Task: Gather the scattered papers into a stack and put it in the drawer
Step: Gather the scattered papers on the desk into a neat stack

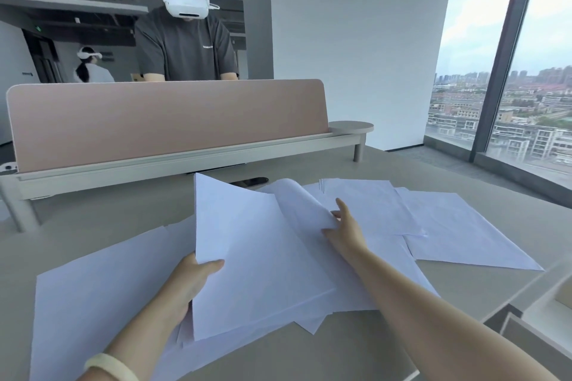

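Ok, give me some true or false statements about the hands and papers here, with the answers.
1. The left hand grips a bundle of sheets. True.
2. The right hand lies flat on bare desk. False: it holds the edge of a curled sheet.
3. Every paper is in one stack. False: loose sheets lie spread on the desk.
4. A pink divider stands behind the papers. True.
5. The left wrist is bare. False: it wears a band.
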`<move>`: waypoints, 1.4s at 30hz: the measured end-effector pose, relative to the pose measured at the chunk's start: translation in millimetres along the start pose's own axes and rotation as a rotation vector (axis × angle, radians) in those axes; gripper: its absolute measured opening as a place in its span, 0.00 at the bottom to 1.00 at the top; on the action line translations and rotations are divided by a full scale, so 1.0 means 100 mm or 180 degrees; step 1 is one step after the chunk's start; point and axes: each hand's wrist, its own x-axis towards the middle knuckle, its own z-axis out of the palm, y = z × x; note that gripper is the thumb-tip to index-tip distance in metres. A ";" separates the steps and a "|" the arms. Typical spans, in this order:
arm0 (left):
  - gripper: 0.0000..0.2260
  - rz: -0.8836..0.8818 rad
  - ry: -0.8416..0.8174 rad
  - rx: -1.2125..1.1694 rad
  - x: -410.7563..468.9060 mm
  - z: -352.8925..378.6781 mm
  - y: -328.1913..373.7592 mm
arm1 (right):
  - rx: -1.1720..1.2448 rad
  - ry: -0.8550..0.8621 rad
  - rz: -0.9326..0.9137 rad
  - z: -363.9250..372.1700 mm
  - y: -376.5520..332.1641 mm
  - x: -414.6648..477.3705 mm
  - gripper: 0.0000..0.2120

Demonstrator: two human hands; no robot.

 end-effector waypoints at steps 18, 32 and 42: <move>0.13 0.0029 -0.0094 -0.0395 0.02 -0.04 0.04 | 0.1575 0.0348 -0.0493 -0.51 -1.10 -0.28 0.09; 0.18 -0.0243 0.0367 -0.0801 0.12 -0.09 0.18 | -0.0020 -0.1459 -0.1462 -0.14 -0.34 -0.92 0.21; 0.19 0.0422 -0.0454 -0.0446 -0.04 -0.16 0.14 | 0.0086 -0.1499 -0.1629 -0.04 -0.03 -0.89 0.36</move>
